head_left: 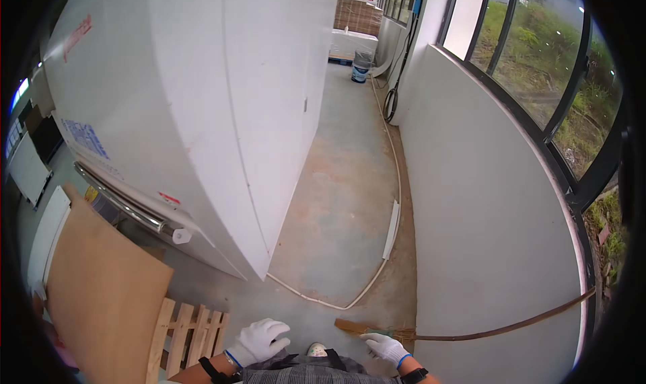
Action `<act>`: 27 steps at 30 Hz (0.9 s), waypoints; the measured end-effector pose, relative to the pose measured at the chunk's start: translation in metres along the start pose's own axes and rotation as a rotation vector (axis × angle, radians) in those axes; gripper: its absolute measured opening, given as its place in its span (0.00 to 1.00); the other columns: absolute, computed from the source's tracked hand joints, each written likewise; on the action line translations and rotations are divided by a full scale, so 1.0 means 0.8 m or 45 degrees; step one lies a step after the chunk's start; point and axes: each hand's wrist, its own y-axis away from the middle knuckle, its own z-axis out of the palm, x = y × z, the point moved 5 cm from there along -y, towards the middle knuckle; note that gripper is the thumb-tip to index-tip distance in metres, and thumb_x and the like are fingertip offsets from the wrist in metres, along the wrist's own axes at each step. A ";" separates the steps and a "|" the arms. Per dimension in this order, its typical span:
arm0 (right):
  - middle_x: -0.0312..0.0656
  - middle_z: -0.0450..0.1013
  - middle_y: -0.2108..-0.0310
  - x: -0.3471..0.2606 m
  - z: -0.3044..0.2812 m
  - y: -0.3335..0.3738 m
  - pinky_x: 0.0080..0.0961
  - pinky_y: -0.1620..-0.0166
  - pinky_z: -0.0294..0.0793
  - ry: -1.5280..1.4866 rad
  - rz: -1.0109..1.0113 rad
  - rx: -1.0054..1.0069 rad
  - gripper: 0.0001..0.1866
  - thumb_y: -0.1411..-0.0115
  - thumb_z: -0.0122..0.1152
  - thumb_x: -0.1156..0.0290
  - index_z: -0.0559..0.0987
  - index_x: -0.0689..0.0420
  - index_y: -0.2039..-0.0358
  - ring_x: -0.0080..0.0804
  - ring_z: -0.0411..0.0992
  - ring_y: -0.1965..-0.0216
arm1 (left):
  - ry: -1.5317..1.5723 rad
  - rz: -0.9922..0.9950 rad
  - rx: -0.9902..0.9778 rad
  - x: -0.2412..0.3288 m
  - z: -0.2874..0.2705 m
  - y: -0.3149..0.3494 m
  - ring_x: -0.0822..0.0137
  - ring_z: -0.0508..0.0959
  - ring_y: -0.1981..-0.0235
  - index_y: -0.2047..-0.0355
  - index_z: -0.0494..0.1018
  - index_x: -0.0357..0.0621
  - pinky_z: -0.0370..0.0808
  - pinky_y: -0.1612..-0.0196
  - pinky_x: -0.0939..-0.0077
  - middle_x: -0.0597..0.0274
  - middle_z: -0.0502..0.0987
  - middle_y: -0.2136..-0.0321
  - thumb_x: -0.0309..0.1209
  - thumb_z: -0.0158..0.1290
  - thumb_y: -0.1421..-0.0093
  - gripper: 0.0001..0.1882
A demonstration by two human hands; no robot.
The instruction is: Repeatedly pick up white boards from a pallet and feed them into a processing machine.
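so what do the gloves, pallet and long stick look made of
Gloves: white fabric, probably knitted; soft, matt and creased. Pallet: apparently bare wood, pale tan with no paint showing. Stick: dull brown, perhaps wood or bamboo; the grain isn't clear.

And up top, the tall white metal cabinet (269, 101) is sliced off by the upper edge! Down low, just the toe of a pale speckled shoe (316, 349) shows, the rest lost beneath the grey checked garment (296, 375). Beside it, the white-gloved right hand (387, 350) against the straw broom with its long brown stick (464, 337): touching or apart? Impossible to tell! The large tan board (101, 276) runs out at the bottom, and far away the blue-and-white bucket's (361, 68) inside is too small to read.
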 end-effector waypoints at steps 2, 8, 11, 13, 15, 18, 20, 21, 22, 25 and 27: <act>0.40 0.76 0.68 0.000 -0.041 -0.016 0.23 0.64 0.74 -0.045 -0.055 0.047 0.20 0.38 0.45 0.61 0.73 0.50 0.47 0.26 0.74 0.70 | -0.013 0.041 -0.035 0.008 0.008 -0.074 0.53 0.76 0.61 0.59 0.74 0.48 0.74 0.58 0.63 0.55 0.76 0.62 0.42 0.52 0.43 0.16; 0.37 0.75 0.69 -0.065 -0.168 -0.107 0.21 0.62 0.73 -0.049 -0.224 0.093 0.20 0.38 0.44 0.62 0.72 0.51 0.47 0.23 0.72 0.70 | -0.032 0.034 -0.040 0.002 0.011 -0.317 0.54 0.77 0.63 0.57 0.73 0.51 0.74 0.60 0.62 0.56 0.77 0.64 0.42 0.51 0.43 0.16; 0.46 0.76 0.63 -0.133 -0.284 -0.153 0.28 0.57 0.72 0.064 -0.361 0.293 0.21 0.39 0.44 0.60 0.73 0.52 0.48 0.35 0.75 0.65 | -0.019 0.066 0.037 -0.013 0.007 -0.463 0.54 0.78 0.65 0.58 0.74 0.50 0.74 0.62 0.62 0.55 0.77 0.65 0.41 0.50 0.42 0.14; 0.45 0.76 0.66 -0.147 -0.360 -0.191 0.27 0.59 0.73 -0.040 -0.240 0.412 0.21 0.39 0.44 0.61 0.73 0.52 0.48 0.32 0.75 0.68 | 0.071 0.007 0.037 -0.028 0.001 -0.561 0.54 0.78 0.64 0.59 0.75 0.49 0.75 0.61 0.64 0.55 0.78 0.64 0.41 0.50 0.41 0.14; 0.44 0.76 0.71 -0.150 -0.442 -0.239 0.24 0.64 0.75 -0.285 -0.089 0.517 0.21 0.40 0.44 0.65 0.73 0.56 0.48 0.28 0.74 0.72 | 0.129 0.062 0.105 -0.045 -0.019 -0.652 0.55 0.78 0.63 0.58 0.75 0.48 0.75 0.59 0.67 0.56 0.79 0.63 0.41 0.50 0.41 0.15; 0.43 0.75 0.73 -0.172 -0.552 -0.274 0.22 0.69 0.75 -0.583 0.036 0.595 0.20 0.41 0.43 0.71 0.72 0.61 0.48 0.27 0.73 0.75 | 0.122 -0.006 -0.087 -0.054 -0.045 -0.788 0.61 0.79 0.67 0.60 0.76 0.49 0.74 0.62 0.69 0.61 0.80 0.69 0.42 0.45 0.39 0.15; 0.42 0.73 0.76 -0.201 -0.616 -0.286 0.22 0.72 0.73 -0.745 -0.037 0.766 0.18 0.39 0.44 0.71 0.72 0.61 0.50 0.25 0.70 0.78 | 0.110 -0.034 -0.131 -0.057 -0.066 -0.860 0.62 0.79 0.68 0.60 0.76 0.49 0.74 0.63 0.70 0.63 0.80 0.71 0.42 0.45 0.38 0.15; 0.42 0.73 0.77 -0.216 -0.644 -0.288 0.23 0.72 0.74 -0.731 -0.030 0.792 0.18 0.39 0.43 0.72 0.72 0.62 0.51 0.26 0.71 0.78 | 0.093 -0.056 -0.160 -0.060 -0.074 -0.893 0.63 0.79 0.69 0.60 0.76 0.49 0.74 0.64 0.71 0.64 0.79 0.72 0.42 0.45 0.38 0.15; 0.42 0.73 0.77 -0.223 -0.668 -0.295 0.23 0.72 0.74 -0.745 -0.035 0.798 0.18 0.39 0.43 0.72 0.72 0.62 0.51 0.26 0.71 0.78 | 0.083 -0.044 -0.164 -0.057 -0.082 -0.926 0.63 0.79 0.69 0.60 0.76 0.49 0.74 0.64 0.71 0.64 0.79 0.72 0.42 0.45 0.38 0.15; 0.44 0.73 0.76 -0.192 -0.730 -0.359 0.25 0.71 0.76 -0.857 0.098 0.862 0.19 0.41 0.44 0.71 0.73 0.63 0.52 0.29 0.73 0.77 | 0.180 -0.154 -0.248 -0.079 -0.099 -1.031 0.58 0.79 0.65 0.61 0.76 0.52 0.74 0.62 0.66 0.63 0.79 0.71 0.45 0.44 0.39 0.16; 0.43 0.73 0.74 -0.211 -0.776 -0.391 0.25 0.72 0.75 -0.849 0.089 0.834 0.17 0.39 0.45 0.68 0.74 0.59 0.52 0.28 0.72 0.76 | 0.140 -0.214 -0.238 -0.102 -0.113 -1.103 0.58 0.79 0.64 0.59 0.76 0.52 0.74 0.61 0.67 0.62 0.80 0.69 0.45 0.44 0.39 0.17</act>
